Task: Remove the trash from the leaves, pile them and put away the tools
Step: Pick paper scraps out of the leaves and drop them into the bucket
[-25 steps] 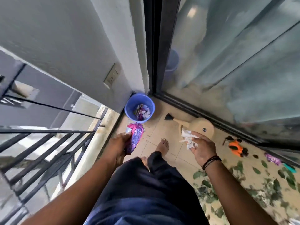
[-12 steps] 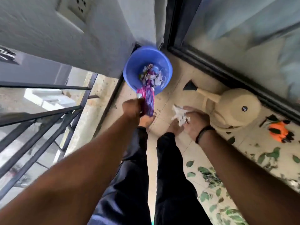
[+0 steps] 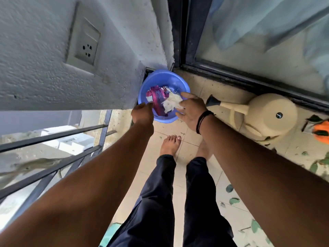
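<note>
While both hands hang over the blue bucket [image 3: 170, 80] in the corner by the wall, I judge the step in hand to be dropping trash into it, and the way to do it well is to let go only when each piece is fully inside the rim, then lift straight up so nothing catches on a finger and comes back out. I have the right hand [image 3: 191, 111] at the near right edge of the bucket, fingers spread and thumb reaching forward, with the crumpled white paper [image 3: 171, 103] against its fingertips; whether I am pinching the paper or have let it go I cannot tell. The paper sits on top of the heap, inside the rim. My left hand [image 3: 143, 115] is at the near left edge, back of the hand toward the camera, fingers pointing down into the bucket and holding nothing that I can see; they look relaxed. The pink and purple wrapper [image 3: 157, 98] lies in the bucket just beyond those fingers, apart from them. Both forearms reach forward and converge on the bucket (a black band sits on the right wrist). Green leaves [image 3: 233, 200] lie scattered on the tiled floor [image 3: 179, 177] to my right, not yet piled, and the cream watering can [image 3: 267, 113] lies on its side by the door track.
</note>
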### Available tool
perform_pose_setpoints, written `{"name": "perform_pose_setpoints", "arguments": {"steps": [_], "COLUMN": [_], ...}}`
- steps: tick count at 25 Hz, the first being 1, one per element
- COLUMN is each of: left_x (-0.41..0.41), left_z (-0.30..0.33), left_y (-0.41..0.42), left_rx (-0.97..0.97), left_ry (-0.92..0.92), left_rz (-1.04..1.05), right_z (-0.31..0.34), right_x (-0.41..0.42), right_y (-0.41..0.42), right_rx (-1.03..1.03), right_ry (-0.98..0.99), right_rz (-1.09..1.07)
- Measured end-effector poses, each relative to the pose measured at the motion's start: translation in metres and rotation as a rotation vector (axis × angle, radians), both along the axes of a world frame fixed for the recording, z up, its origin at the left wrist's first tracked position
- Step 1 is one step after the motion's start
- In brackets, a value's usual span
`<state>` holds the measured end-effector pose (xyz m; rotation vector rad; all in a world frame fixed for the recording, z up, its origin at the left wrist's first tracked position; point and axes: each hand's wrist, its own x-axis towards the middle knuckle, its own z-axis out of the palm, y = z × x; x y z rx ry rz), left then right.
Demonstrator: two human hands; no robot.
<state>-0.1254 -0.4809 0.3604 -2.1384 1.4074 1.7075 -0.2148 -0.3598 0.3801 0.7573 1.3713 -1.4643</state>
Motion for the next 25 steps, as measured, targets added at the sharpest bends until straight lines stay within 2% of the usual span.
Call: {"name": "perform_pose_setpoints", "arguments": {"steps": [4,6,10,14,17,22,25], "left_x": [0.021,0.032,0.057,0.077,0.08,0.06,0.041], "left_z": [-0.012,-0.013,0.003,0.069,0.139,0.267,0.316], "left_y": [0.005,0.008,0.023,0.036,0.043,0.044,0.055], "left_rx": [-0.075,-0.033,0.133,0.288,0.219,0.161,0.142], "left_ry": [-0.064,-0.062,-0.02,0.039,0.052,0.204,0.287], "left_rz": [-0.035,-0.065,-0.309,-0.52,-0.757,-1.025,-1.199], "right_z": [-0.019,-0.031,-0.014,0.072,0.16,0.329,0.376], "right_x": [0.016,0.033,0.083,0.102,0.106,0.16,0.202], "right_y": [0.028,0.054,0.112,0.16,0.2,0.268,0.305], "right_rx": [-0.123,-0.109,0.001,0.221,0.301,0.366,0.427], "right_ry": [-0.104,-0.131,-0.101,-0.045,0.038,0.247,0.313], "right_rz": [-0.066,-0.154,-0.282,-0.329,-0.433,-0.615,-0.826]}}
